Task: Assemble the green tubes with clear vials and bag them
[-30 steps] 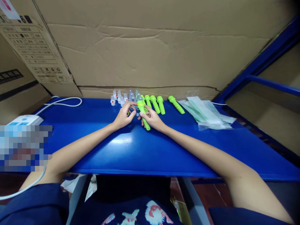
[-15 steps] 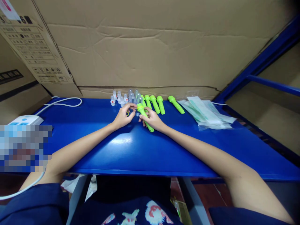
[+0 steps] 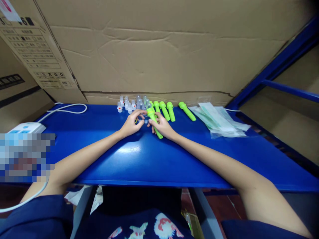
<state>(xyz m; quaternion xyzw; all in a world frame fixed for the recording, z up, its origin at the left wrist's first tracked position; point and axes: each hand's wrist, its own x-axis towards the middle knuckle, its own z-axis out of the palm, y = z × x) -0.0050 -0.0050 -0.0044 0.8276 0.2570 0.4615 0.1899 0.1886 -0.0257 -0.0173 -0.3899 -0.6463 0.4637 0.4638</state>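
My right hand (image 3: 163,126) is closed around a bright green flashlight-shaped plastic body (image 3: 157,127), tilted with its wider head up and to the left. My left hand (image 3: 132,121) is beside that head; its fingertips reach the rim, while the thumb stays apart from them. A small yellow ring (image 3: 136,121) shows by the left palm, partly hidden. Just beyond my hands stand several clear-domed pieces with white bases (image 3: 130,108) and clear caps (image 3: 141,103). Several more green bodies (image 3: 164,110) lie behind my right hand.
One green body (image 3: 187,111) lies apart on the right, near flat plastic packets (image 3: 219,121). A white power strip (image 3: 27,127) with a looped cable is at the left. Cardboard (image 3: 159,59) walls the back of the blue table (image 3: 154,162); a blue frame (image 3: 281,53) rises at the right.
The green body in my right hand has shifted slightly, its lower end moving a little up and left. My left fingers have moved slightly at its head.
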